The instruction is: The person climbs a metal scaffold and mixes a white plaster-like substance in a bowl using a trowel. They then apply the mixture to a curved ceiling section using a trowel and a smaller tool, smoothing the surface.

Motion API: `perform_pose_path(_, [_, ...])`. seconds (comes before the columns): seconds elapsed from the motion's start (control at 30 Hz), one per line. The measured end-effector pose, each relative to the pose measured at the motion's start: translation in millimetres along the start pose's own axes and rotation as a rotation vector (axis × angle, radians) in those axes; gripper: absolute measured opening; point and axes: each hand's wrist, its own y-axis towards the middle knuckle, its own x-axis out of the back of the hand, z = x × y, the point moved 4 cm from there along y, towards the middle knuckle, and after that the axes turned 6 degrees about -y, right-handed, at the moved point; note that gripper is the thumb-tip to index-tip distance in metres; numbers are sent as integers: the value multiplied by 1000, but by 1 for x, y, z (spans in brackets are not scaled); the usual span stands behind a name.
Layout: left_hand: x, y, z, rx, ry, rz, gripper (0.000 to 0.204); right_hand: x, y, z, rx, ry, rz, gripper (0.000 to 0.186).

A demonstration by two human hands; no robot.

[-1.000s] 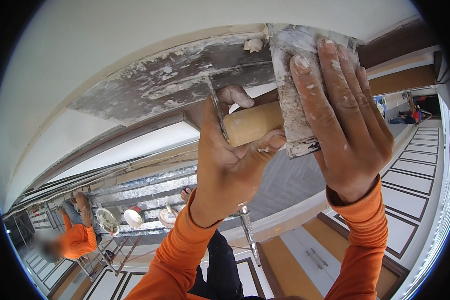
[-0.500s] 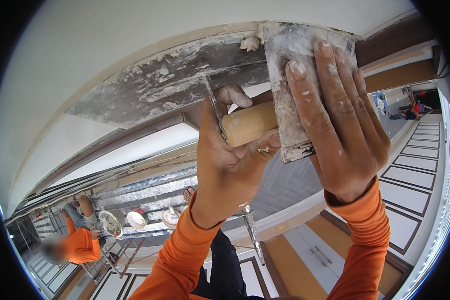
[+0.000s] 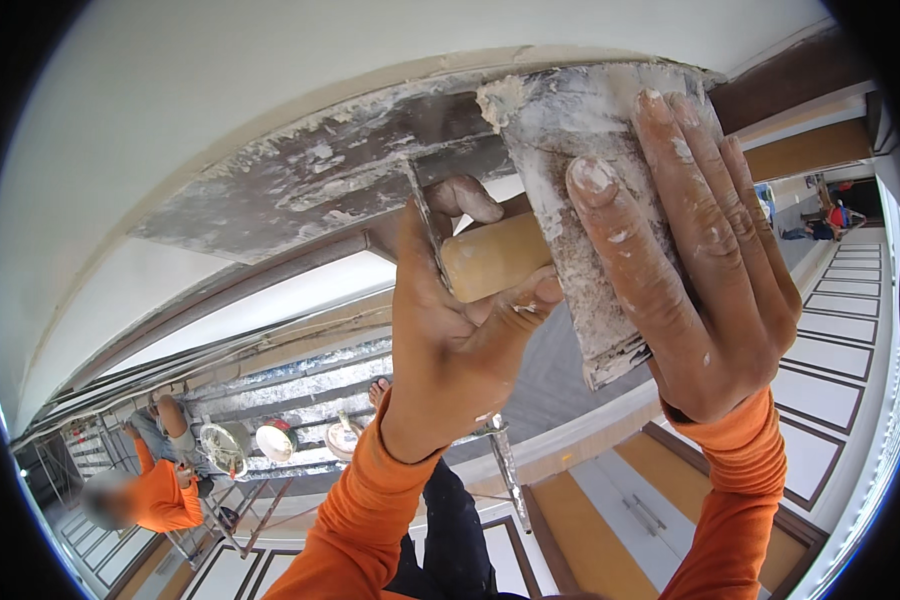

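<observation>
My left hand is wrapped round the pale yellow handle of a plastering trowel, gripping it. A thin metal shank runs from that handle up to a long dark blade smeared with white plaster. In my right hand is a wide, flat scraper blade, crusted with plaster. Its fingers lie stretched along the blade's face, while the thumb is hidden. A ridge of wet plaster clings to the scraper's upper left edge, which overlaps the trowel blade. White plaster spots both hands.
Close above is a pale ceiling surface. Below lies a plaster-stained slatted platform with several tubs, including a round bucket. A co-worker in orange sits at lower left. Another person is far right, near panelled walls.
The scraper has tilted, its lower end swinging down and right with my right hand. The plaster lump on the trowel blade now sits on the scraper's edge. My left hand has barely moved.
</observation>
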Motion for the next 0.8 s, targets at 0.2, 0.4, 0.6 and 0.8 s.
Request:
perform_pose_path(0.2, [2,-1,2,-15,-16,17,52,-9,9,2,49,-98,11,35])
perform_pose_path(0.4, [4,-1,-4,-109,199,150,52,-3,19,1,19,-25,163,36])
perform_pose_path(0.6, [-1,-1,-2,-13,8,27,49,3,37,-5,41,46,279,38])
perform_pose_path(0.8, [13,1,20,30,-73,101,47,13,52,-11,69,141,395,39])
